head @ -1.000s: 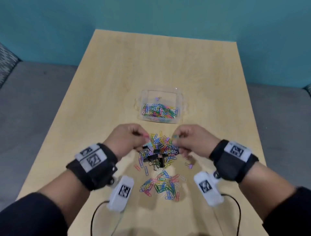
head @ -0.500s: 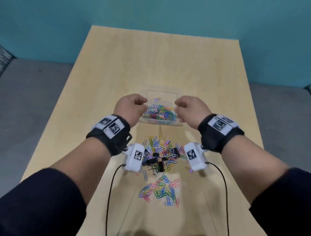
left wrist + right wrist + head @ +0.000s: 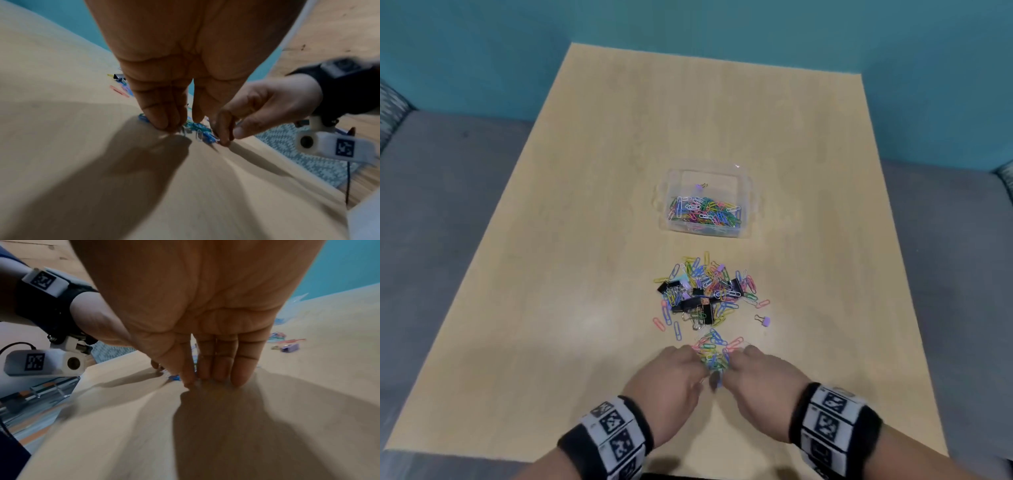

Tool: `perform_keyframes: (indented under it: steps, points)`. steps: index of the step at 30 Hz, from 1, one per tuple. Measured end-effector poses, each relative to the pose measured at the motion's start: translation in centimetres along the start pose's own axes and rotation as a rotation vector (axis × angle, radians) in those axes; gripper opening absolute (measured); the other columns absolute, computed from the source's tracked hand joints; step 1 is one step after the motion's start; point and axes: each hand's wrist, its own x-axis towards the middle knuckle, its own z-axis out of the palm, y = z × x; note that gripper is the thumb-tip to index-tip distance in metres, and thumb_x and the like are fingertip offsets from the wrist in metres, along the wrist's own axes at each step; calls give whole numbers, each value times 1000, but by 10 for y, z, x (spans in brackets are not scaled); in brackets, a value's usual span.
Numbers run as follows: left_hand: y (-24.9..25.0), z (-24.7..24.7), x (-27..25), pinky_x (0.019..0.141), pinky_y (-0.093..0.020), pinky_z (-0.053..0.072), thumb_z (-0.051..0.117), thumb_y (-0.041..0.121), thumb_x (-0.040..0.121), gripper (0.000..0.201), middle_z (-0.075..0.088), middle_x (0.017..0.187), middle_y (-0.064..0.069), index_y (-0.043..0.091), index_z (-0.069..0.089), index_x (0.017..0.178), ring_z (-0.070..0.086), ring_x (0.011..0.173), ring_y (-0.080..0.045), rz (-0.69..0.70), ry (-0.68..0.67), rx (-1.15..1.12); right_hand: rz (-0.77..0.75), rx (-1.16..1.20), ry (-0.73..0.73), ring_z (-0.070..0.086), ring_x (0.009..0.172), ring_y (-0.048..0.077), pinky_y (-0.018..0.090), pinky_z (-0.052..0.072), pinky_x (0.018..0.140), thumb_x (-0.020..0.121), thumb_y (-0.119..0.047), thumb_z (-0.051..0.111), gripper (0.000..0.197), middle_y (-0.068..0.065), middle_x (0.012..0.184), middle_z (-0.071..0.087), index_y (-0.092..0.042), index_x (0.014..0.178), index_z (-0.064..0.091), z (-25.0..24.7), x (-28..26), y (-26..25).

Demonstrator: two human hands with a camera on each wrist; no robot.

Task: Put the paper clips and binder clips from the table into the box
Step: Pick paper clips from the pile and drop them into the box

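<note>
— Both hands are set down at the near clump of paper clips [image 3: 714,356]: the left hand [image 3: 671,380] and the right hand [image 3: 760,377] are pressed in from either side, fingers fairly straight, tips on the table [image 3: 551,274].

— Is anything actually gripped?

— Nothing is plainly pinched. In the left wrist view the left fingertips [image 3: 162,121] are seen on the wood at the clump's edge, and the right thumb and forefinger are bent toward the clips without being closed round them. In the right wrist view the right fingers [image 3: 218,368] are laid together, tips down. A scooping squeeze is judged to be in hand.

— And further out?

— Beyond the hands a larger heap of paper clips mixed with black binder clips [image 3: 693,305] is left on the table, with one small purple binder clip [image 3: 765,321] lying apart to its right. Farther still, the clear plastic box [image 3: 744,192] is seen, already holding many paper clips.

— What could go wrong?

— Clips could be squeezed out sideways if the hands are closed too flat, or dropped on the way to the box, since the clump is loose. Tangled clips could drag others along and scatter them. The stray purple clip could be overlooked.
</note>
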Motion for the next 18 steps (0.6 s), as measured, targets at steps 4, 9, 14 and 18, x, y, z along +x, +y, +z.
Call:
perform_keyframes:
  steps: [4, 9, 14, 18]
  points:
    - [-3, 1, -1, 70, -41, 49, 40, 31, 85, 20, 51, 85, 2, 22, 58, 82, 52, 81, -23, -83, 183, 14, -2, 81, 141, 52, 78, 29, 39, 52, 67, 76, -13, 53, 10, 4, 83, 53, -20, 83, 54, -3, 15, -15]
    - [-14, -3, -20, 86, -31, 41, 67, 50, 75, 59, 41, 110, 2, 26, 45, 124, 43, 99, -22, -419, 177, -5, 503, 298, 150, 49, 101, 27, 37, 46, 80, 83, -40, 57, 48, 1, 115, 36, -24, 123, 37, 4, -7, -10]
    - [0, 11, -5, 91, -31, 37, 67, 43, 74, 72, 37, 118, 1, 26, 35, 136, 35, 103, -22, -333, 158, 83, 451, 293, 199, 38, 111, 25, 35, 43, 91, 81, -47, 63, 79, 0, 126, 29, -24, 143, 19, 20, 9, -29]
    - [2, 14, 14, 85, -35, 43, 59, 18, 79, 46, 41, 110, -1, 24, 49, 124, 37, 98, -22, -307, 212, 23, 387, 277, 269, 40, 108, 25, 36, 45, 85, 90, -30, 53, 56, 3, 123, 36, -22, 141, 30, 18, 30, -34]
